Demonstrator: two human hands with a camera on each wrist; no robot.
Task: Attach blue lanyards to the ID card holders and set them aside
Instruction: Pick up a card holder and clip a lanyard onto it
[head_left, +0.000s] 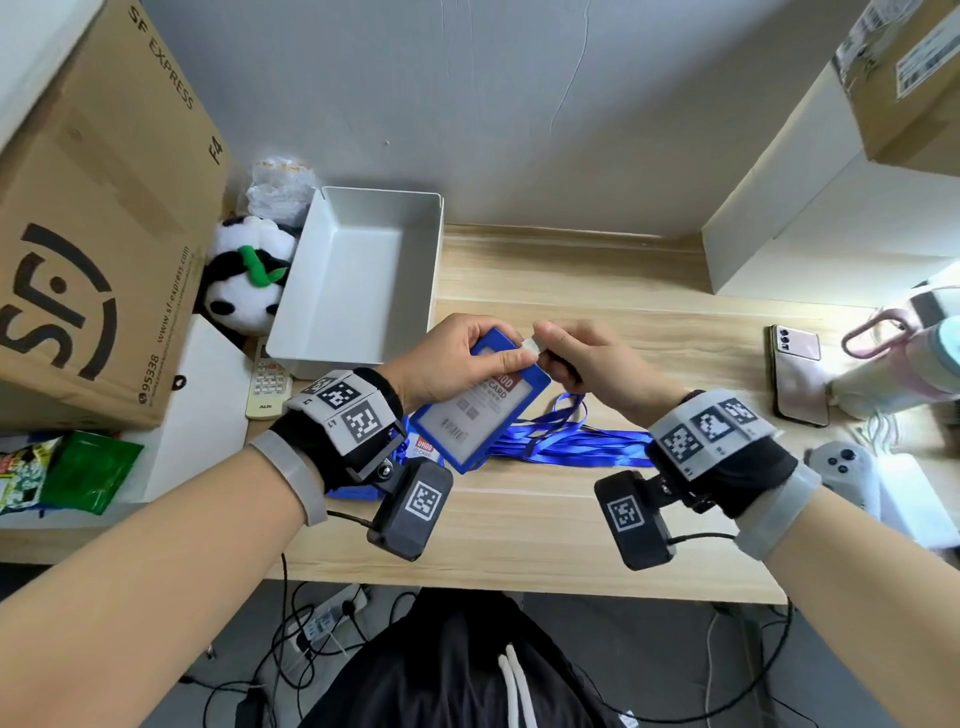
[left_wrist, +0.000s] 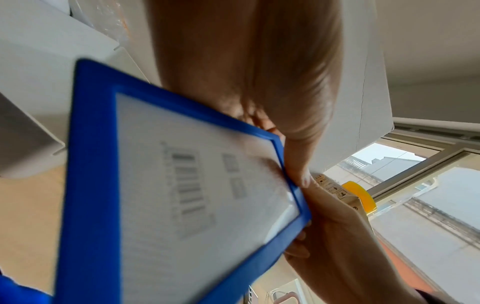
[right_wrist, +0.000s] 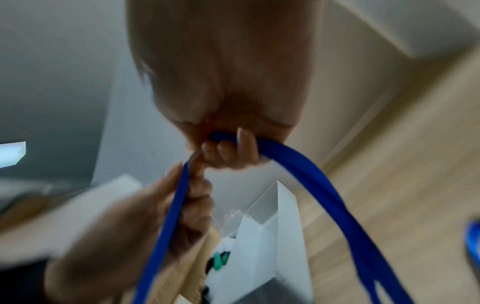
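Note:
My left hand (head_left: 467, 353) grips the top of a blue ID card holder (head_left: 478, 415), held tilted above the desk; its barcode insert fills the left wrist view (left_wrist: 182, 195). Right beside it, my right hand (head_left: 576, 353) pinches the metal clip (head_left: 535, 345) of a blue lanyard (right_wrist: 324, 185) against the holder's top edge. The strap hangs from that hand down to a heap of blue lanyards (head_left: 571, 441) lying on the desk. More card holders (head_left: 423, 449) lie under my left wrist, mostly hidden.
An empty white tray (head_left: 358, 280) stands behind my left hand. A cardboard box (head_left: 93, 234), a panda plush (head_left: 244, 280) and a remote (head_left: 267, 382) sit at the left. A phone (head_left: 797, 374), a bottle (head_left: 898, 374) and a white controller (head_left: 841, 467) are on the right.

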